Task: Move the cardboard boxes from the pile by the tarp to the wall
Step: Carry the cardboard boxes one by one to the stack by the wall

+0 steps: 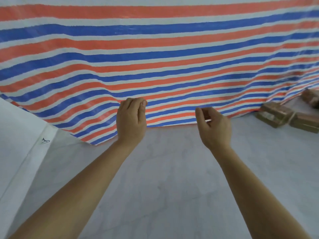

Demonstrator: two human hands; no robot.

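Observation:
A red, white and blue striped tarp [155, 57] hangs across the whole upper view, its lower edge meeting the pale floor [172, 178]. Brown cardboard boxes [276, 116] lie on the floor at the far right, by the tarp's edge; one more box [310, 99] sits partly under the tarp. My left hand [131, 121] is raised in front of the tarp's lower edge, its fingers curled inward and holding nothing. My right hand [214, 128] hangs beside it, fingers loosely bent and apart, empty. Both hands are well left of the boxes.
A white wall [15, 135] with a small dark scribble [45, 140] runs along the left side and meets the floor at an angle. The floor between my arms is pale grey with faint marbling.

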